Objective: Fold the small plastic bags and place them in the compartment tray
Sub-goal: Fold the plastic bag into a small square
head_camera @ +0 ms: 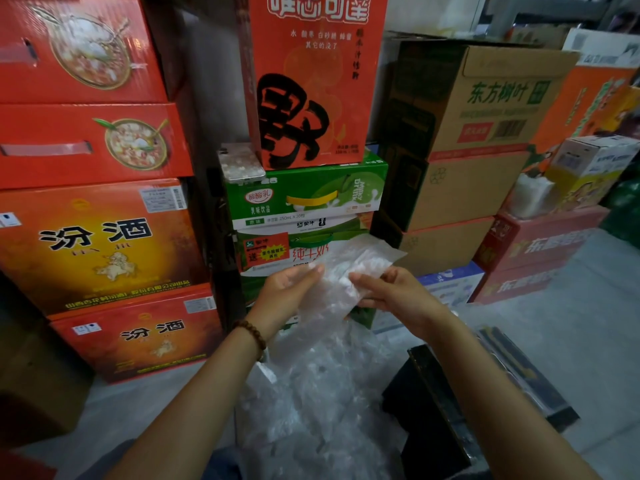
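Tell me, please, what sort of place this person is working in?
Probably a shop stockroom: stacked red liquor cartons on the left, green milk-drink cases in the middle, brown cardboard boxes on the right, on a bare grey floor. The left hand and right hand hold a small plastic bag.

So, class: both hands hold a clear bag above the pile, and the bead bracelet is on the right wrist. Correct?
No. The head view shows the bracelet on the left wrist, not the right. The left hand and right hand do hold the bag above the pile.
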`<act>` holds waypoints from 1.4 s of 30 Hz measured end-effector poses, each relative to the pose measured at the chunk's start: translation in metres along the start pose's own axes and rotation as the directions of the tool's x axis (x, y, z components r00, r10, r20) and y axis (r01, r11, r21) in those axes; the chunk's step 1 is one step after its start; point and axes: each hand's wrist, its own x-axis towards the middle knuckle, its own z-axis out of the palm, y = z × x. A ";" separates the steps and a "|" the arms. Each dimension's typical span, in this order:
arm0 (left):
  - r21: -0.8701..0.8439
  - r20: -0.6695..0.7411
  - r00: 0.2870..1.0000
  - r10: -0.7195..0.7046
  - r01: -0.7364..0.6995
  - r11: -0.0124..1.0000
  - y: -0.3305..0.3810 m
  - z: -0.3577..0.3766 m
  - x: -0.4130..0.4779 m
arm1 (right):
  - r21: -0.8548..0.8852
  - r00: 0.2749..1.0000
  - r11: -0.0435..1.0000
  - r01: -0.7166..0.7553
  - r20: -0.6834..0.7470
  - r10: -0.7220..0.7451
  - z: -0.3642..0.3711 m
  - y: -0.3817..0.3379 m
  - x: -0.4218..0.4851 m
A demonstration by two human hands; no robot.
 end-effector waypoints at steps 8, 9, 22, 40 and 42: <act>0.005 -0.004 1.000 -0.002 0.002 1.000 0.001 -0.013 0.003 | -0.101 0.990 0.994 0.043 0.136 -0.029 0.001 -0.008 -0.012; 0.017 -0.009 1.000 0.002 -0.002 1.000 0.001 -0.013 0.003 | -0.112 0.988 0.993 0.047 0.153 -0.030 0.001 -0.007 -0.012; -0.047 0.013 0.990 0.137 -0.136 0.990 0.009 -0.007 -0.006 | 0.066 0.979 0.979 0.192 -0.089 -0.186 0.004 -0.003 -0.011; 0.086 0.015 0.975 0.220 -0.221 0.972 0.013 -0.016 -0.009 | 0.040 0.958 0.958 0.285 0.003 -0.285 0.004 -0.006 -0.013; 0.132 0.028 0.974 0.223 -0.225 0.965 0.012 -0.017 -0.009 | 0.016 0.958 0.957 0.288 -0.001 -0.288 0.004 -0.006 -0.012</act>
